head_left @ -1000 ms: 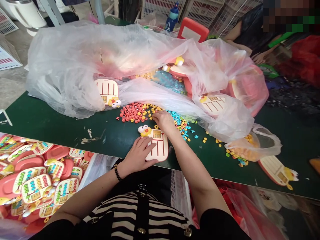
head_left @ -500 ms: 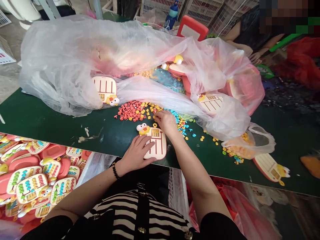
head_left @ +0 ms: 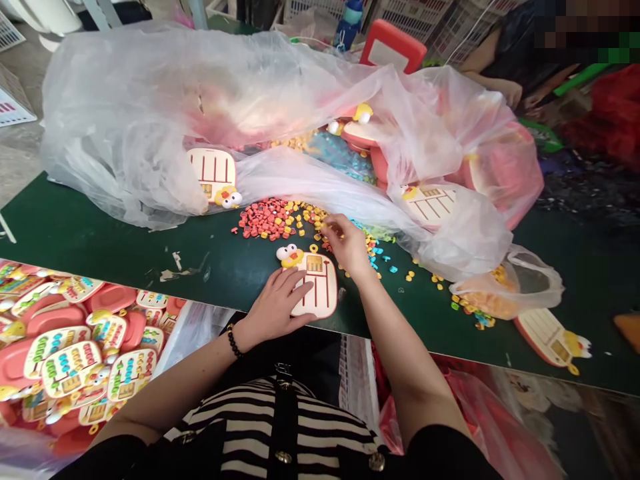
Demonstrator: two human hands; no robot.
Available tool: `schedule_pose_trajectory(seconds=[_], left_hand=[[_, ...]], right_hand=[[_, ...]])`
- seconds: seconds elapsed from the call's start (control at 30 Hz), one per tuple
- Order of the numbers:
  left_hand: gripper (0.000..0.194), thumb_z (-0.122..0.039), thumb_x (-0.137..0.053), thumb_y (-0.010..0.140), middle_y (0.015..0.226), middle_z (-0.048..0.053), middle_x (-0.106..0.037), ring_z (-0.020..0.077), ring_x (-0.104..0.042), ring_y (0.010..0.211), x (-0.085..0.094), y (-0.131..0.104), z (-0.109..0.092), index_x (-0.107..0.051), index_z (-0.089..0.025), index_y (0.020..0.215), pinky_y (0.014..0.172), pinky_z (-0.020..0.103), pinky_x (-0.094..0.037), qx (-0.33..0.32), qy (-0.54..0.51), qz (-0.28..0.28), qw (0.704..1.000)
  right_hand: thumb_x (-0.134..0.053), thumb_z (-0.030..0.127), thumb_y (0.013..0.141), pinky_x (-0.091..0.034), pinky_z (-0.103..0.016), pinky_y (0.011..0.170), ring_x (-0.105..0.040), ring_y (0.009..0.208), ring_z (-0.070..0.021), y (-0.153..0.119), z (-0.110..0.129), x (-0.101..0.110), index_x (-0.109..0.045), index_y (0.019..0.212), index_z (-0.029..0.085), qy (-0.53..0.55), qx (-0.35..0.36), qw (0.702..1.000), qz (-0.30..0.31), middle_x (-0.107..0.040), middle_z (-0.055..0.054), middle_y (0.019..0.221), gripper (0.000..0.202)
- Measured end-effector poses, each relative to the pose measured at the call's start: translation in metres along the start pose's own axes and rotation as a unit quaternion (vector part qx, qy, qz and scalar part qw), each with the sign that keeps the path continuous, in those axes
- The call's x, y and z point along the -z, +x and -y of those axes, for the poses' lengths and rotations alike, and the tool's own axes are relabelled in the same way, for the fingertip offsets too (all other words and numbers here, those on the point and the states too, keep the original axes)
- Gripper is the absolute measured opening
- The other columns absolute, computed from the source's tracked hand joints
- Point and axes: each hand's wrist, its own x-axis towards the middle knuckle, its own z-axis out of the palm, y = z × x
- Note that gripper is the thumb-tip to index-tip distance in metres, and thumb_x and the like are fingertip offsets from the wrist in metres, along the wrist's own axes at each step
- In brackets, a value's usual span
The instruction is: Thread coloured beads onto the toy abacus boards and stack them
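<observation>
Toy board (head_left: 324, 292), likely light, stiff, best held by its rim (head_left: 336, 290), lies near six o'clock on the counter (head_left: 225, 267); left hand (head_left: 277, 300) spreads over it; right hand (head_left: 349, 245) curls, grip unclear.

Cream slotted board (head_left: 323, 288) near scattered colourful pieces (head_left: 287, 218)

From here I see a long table (head_left: 145, 253) with dark green top, crossing from nine o'clock to four o'clock. At ten o'clock there is a grey floor (head_left: 23, 150) and a white crate (head_left: 15, 103). At eleven o'clock stands a pale metal leg (head_left: 197, 13). Plastic crates (head_left: 417, 20) are stacked at one o'clock. Towards three o'clock, the light is dimmer.
</observation>
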Motion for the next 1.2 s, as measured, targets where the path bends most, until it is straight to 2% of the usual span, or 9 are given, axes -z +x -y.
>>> schedule_pose_trajectory(seconds=[0.1, 0.2, 0.27, 0.5, 0.67, 0.87, 1.07, 1.2], left_hand=[[0.047, -0.048, -0.054, 0.088, 0.135, 0.016, -0.051, 0.0299, -0.042, 0.129, -0.001, 0.0, 0.001, -0.053, -0.017, 0.124, 0.109, 0.05, -0.031, 0.0, -0.005, 0.004, 1.0], [0.049, -0.049, -0.053, 0.089, 0.135, 0.016, -0.052, 0.03, -0.042, 0.129, -0.001, 0.0, 0.002, -0.053, -0.017, 0.125, 0.109, 0.05, -0.031, -0.003, -0.004, 0.008, 1.0], [0.048, -0.049, -0.052, 0.089, 0.135, 0.016, -0.052, 0.0298, -0.043, 0.129, -0.001, 0.0, 0.002, -0.053, -0.017, 0.125, 0.109, 0.05, -0.031, -0.004, 0.001, 0.009, 1.0], [0.048, -0.049, -0.052, 0.089, 0.135, 0.015, -0.051, 0.0288, -0.043, 0.129, -0.001, 0.001, 0.0, -0.053, -0.018, 0.126, 0.11, 0.049, -0.03, 0.0, 0.011, 0.015, 1.0], [0.047, -0.048, -0.053, 0.089, 0.135, 0.014, -0.052, 0.0286, -0.043, 0.128, -0.001, 0.001, 0.0, -0.054, -0.018, 0.125, 0.109, 0.049, -0.031, 0.001, 0.008, 0.016, 1.0], [0.047, -0.049, -0.052, 0.089, 0.136, 0.015, -0.051, 0.0291, -0.042, 0.129, -0.001, 0.0, 0.001, -0.053, -0.017, 0.125, 0.109, 0.049, -0.031, -0.005, 0.019, 0.015, 1.0], [0.048, -0.049, -0.052, 0.089, 0.137, 0.015, -0.05, 0.0295, -0.042, 0.13, -0.002, 0.0, 0.0, -0.053, -0.018, 0.126, 0.109, 0.049, -0.032, -0.004, 0.022, 0.014, 1.0], [0.048, -0.049, -0.053, 0.088, 0.136, 0.015, -0.051, 0.0291, -0.043, 0.129, -0.001, 0.0, -0.001, -0.054, -0.019, 0.125, 0.11, 0.049, -0.031, 0.003, 0.018, 0.019, 1.0]], right_hand=[[-0.051, 0.032, 0.092, -0.052, -0.03, 0.072, -0.063, 0.075, -0.0161, -0.041, -0.002, 0.002, -0.065, 0.097, 0.021, 0.067, -0.038, 0.995, -0.057, -0.071, -0.003, 0.094, 0.019], [-0.051, 0.03, 0.092, -0.053, -0.036, 0.078, -0.065, 0.084, -0.0201, -0.071, 0.0, -0.005, -0.069, 0.096, 0.021, 0.0, -0.02, 0.995, -0.095, -0.073, -0.006, 0.092, 0.02], [-0.05, 0.026, 0.093, -0.053, -0.037, 0.081, -0.065, 0.087, -0.0214, -0.079, 0.001, -0.011, -0.07, 0.099, 0.019, -0.064, 0.001, 0.991, -0.12, -0.074, -0.008, 0.093, 0.022], [-0.046, 0.016, 0.094, -0.053, -0.034, 0.082, -0.063, 0.091, -0.0211, -0.075, 0.004, -0.011, -0.07, 0.106, 0.016, -0.16, 0.073, 0.981, -0.085, -0.073, -0.01, 0.097, 0.027], [-0.046, 0.017, 0.094, -0.051, -0.034, 0.084, -0.062, 0.089, -0.0203, -0.088, 0.008, -0.009, -0.07, 0.106, 0.017, -0.186, 0.071, 0.976, -0.093, -0.072, -0.009, 0.093, 0.027], [-0.044, 0.013, 0.093, -0.05, -0.034, 0.089, -0.062, 0.094, -0.021, -0.093, 0.01, -0.01, -0.068, 0.11, 0.014, -0.248, 0.071, 0.961, -0.098, -0.072, -0.011, 0.1, 0.029], [-0.047, 0.014, 0.094, -0.05, -0.033, 0.089, -0.062, 0.097, -0.0212, -0.089, -0.003, -0.001, -0.067, 0.112, 0.011, -0.278, 0.157, 0.945, -0.07, -0.073, -0.011, 0.102, 0.028], [-0.048, 0.012, 0.094, -0.05, -0.036, 0.091, -0.06, 0.106, -0.0221, -0.089, -0.015, 0.007, -0.064, 0.12, 0.012, -0.238, 0.205, 0.949, -0.03, -0.071, -0.014, 0.11, 0.031]])
